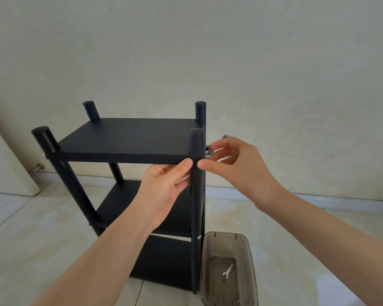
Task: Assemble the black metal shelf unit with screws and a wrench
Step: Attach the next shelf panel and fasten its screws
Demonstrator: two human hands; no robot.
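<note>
Hands (164, 184) at post (196, 173), bin (250, 261) beside

- The right hand (234, 171) pinches something small and silvery just beside the near-right post (196, 173); fingers cover most of it, so I cannot tell what it is.
- The left hand's (164, 191) fingertips disappear behind that post and under the top shelf's (124, 140) edge, so its grip there is hidden.
- Both forearms run off the bottom edge.
- The clear plastic bin (229, 270) is cut off at the bottom; a small wrench (227, 272) lies inside, with a tiny piece near the bin's lower edge too small to tell.
- The bottom shelf (164, 261) is partly hidden behind the left forearm.
</note>
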